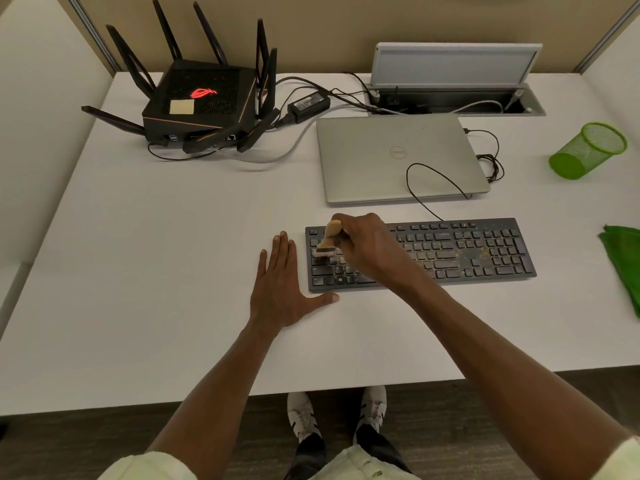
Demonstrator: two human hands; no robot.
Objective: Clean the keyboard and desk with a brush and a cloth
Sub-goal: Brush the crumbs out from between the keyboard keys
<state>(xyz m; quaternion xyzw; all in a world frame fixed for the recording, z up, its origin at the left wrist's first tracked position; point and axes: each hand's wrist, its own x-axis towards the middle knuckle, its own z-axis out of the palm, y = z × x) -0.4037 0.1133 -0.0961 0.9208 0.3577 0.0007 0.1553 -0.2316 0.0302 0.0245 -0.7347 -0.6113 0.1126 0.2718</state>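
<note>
A black keyboard (460, 251) lies on the white desk (156, 237), speckled with yellowish crumbs, thickest near its right half. My right hand (367, 247) grips a small wooden-handled brush (329, 239), whose bristles touch the keys at the keyboard's left end. My left hand (282, 282) lies flat on the desk against the keyboard's left edge, fingers straight, thumb stretched along the front edge. A green cloth (623, 261) lies folded at the desk's right edge, partly out of frame.
A closed silver laptop (398, 157) sits behind the keyboard, with the keyboard's cable looped over it. A black router (201, 102) with antennas and a power adapter (310, 102) stand at the back left. A green mesh cup (588, 150) lies tipped at right. An open cable hatch (453, 98) sits at the back.
</note>
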